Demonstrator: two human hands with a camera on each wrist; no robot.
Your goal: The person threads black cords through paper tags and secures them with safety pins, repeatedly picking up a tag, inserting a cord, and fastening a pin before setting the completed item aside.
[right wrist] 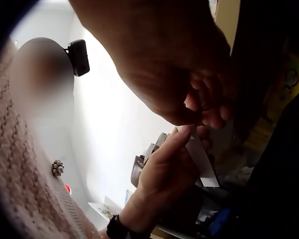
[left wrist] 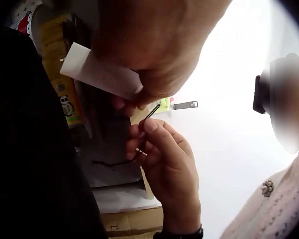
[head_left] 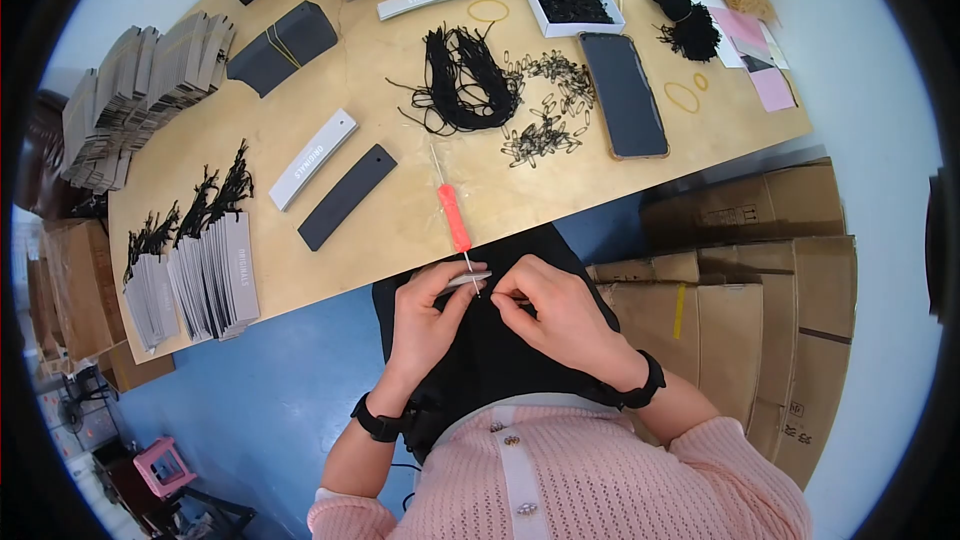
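Just off the table's front edge, my left hand [head_left: 425, 315] pinches a light grey card tag [head_left: 465, 281] between thumb and fingers. The tag shows pale in the left wrist view [left wrist: 102, 74] and the right wrist view [right wrist: 202, 159]. Close beside it, my right hand [head_left: 555, 315] pinches a thin black cord [left wrist: 152, 113], with a small loop standing above the fingertips and a tail hanging below. A red-handled tool [head_left: 453, 218] lies across the table edge; its thin metal shaft reaches the tag. Whether it passes through the tag, I cannot tell.
On the table [head_left: 400, 215] are a black cord bundle [head_left: 465, 80], scattered small pins [head_left: 545, 130], a phone [head_left: 625, 95], a white box [head_left: 572, 2], loose tags [head_left: 315, 158] and corded tag stacks [head_left: 215, 275]. Cardboard boxes [head_left: 690, 340] stand at the right.
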